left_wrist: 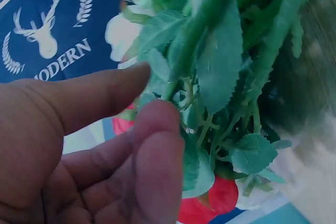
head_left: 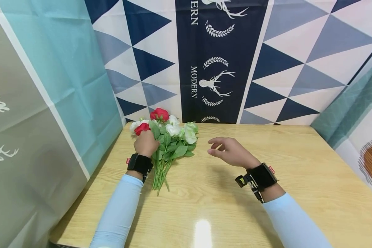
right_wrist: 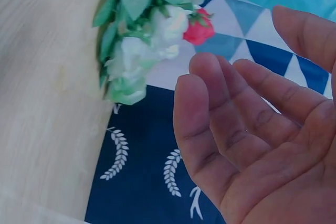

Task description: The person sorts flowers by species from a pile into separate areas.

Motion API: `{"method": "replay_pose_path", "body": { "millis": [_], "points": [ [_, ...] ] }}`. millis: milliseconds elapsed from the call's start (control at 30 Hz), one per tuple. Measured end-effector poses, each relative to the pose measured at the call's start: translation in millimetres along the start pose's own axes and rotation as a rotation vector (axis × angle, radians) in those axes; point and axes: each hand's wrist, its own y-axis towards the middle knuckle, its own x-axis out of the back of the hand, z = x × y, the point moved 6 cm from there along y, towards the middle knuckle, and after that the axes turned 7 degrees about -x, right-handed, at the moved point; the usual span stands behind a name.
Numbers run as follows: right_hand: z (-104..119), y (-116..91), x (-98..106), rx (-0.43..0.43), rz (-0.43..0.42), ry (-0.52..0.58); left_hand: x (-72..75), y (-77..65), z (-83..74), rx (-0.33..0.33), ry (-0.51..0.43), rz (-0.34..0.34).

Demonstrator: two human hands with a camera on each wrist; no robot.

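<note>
Smooth blue sleeves (head_left: 117, 210); left hand (head_left: 146, 144) loose beside serrated leaves (left_wrist: 221, 59), right hand (head_left: 232, 151) relaxed above wood-grain table (head_left: 179, 210).

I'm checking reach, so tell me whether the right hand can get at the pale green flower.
Probably yes: the right hand holds nothing, and only tabletop shows between it and the pale green flower.

I see a triangle-patterned cloth (head_left: 223, 48) with white stag heads (head_left: 207, 84) hanging past the far edge of the table (head_left: 186, 210); a teal-and-grey curtain (head_left: 57, 82) lines the left edge, a brown-circled curtain (head_left: 348, 117) the right.
</note>
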Motion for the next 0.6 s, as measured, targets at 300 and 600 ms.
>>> {"method": "replay_pose_path", "body": {
  "millis": [300,600],
  "points": [
    [-1.9,0.0,5.7,0.016,-0.006,0.016,-17.5,3.7,-5.9,0.021,0.033,-0.010],
    [-3.0,1.7,13.3,0.051,-0.064,0.024,6.0,-2.5,-16.7,-0.016,0.015,-0.115]
  ]
}}
